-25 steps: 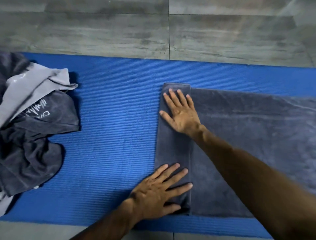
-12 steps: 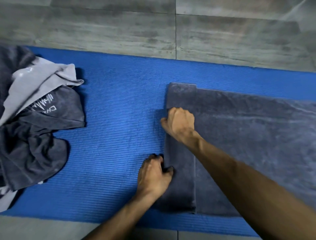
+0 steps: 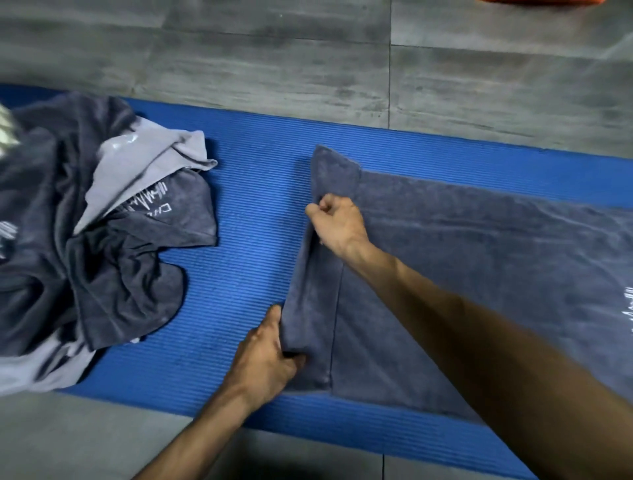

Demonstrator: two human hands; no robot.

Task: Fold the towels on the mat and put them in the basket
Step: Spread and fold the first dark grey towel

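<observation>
Blue mat [image 3: 246, 219] bears a sideways-stretched towel [image 3: 479, 274], both hands' grip [image 3: 337, 222] [image 3: 263, 359] pinching its folded left end.

Bare blue mat [image 3: 253, 219] lies open between the heaped towels [image 3: 102, 240] on the left and the spread grey towel [image 3: 479, 274] — room to pass there. Both forearms cross the near side — the right one lies over the spread towel.

1. Floor [image 3: 274, 61]: grey wood-look tiles, streaky grain, matte.
2. Thin dark grout lines [image 3: 390, 85] split the tiles; 1 runs vertically right of centre, others horizontally.
3. Same tile along the near edge, darker there.
4. Orange-red object [image 3: 541, 1] clipped at the top right edge; can't identify.
5. Light soft and even.
</observation>
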